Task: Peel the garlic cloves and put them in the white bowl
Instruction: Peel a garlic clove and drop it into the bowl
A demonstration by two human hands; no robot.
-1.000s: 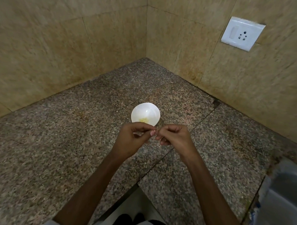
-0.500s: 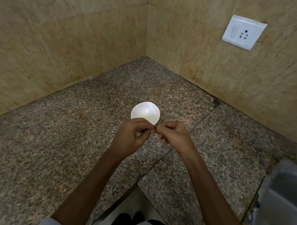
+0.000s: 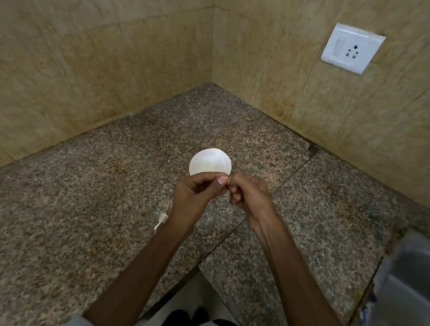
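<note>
My left grip (image 3: 197,194) and right grip (image 3: 250,197) both pinch one mostly hidden garlic clove (image 3: 224,175), above the near rim of the white bowl (image 3: 209,161), mid-table (image 3: 84,206), toward the far corner.

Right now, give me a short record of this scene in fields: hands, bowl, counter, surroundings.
left hand: fingers curled, pinching something small at the fingertips
right hand: pinching the same thing, fingertips meeting the left's
garlic clove: hidden between the fingertips
white bowl: upright on the counter, just beyond the hands
counter: speckled granite, scrap of peel beside the left wrist
socket: on the right wall
sink: lower right edge
</note>
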